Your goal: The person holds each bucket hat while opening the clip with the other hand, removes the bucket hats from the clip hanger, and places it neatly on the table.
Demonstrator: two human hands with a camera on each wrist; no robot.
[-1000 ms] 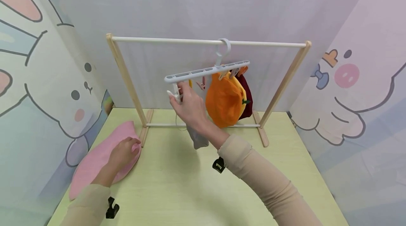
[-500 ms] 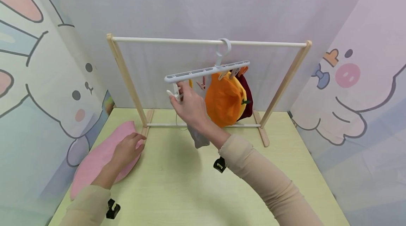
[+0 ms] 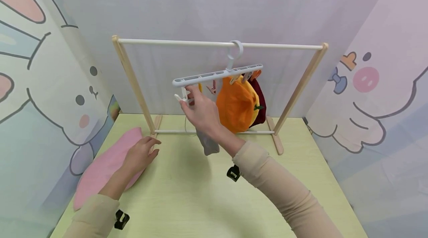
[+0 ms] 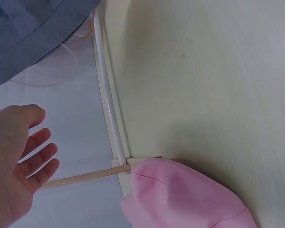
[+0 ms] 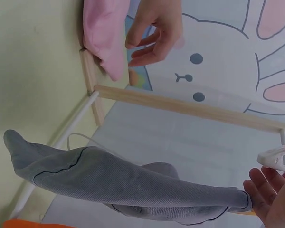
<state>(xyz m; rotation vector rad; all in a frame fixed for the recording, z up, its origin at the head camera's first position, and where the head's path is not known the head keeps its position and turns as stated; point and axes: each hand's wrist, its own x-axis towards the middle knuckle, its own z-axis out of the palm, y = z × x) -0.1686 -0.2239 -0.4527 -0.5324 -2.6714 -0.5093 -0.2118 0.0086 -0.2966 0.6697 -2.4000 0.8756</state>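
White clip below the hanger is pinched by the right hand, probably to steady it; the left hand, loosely uncurled and empty, hovers near pink fabric.

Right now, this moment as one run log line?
left hand: empty, near pink cloth; right hand: pinching white clip under hanger; hanger: hooked on top rail; gray hat: hanging below hanger

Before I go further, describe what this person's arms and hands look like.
The left sleeve and right sleeve are plain beige, ending short of the left hand and right hand, which wear no gloves. A black bracket shows beside the left sleeve, another black bracket beside the right one.
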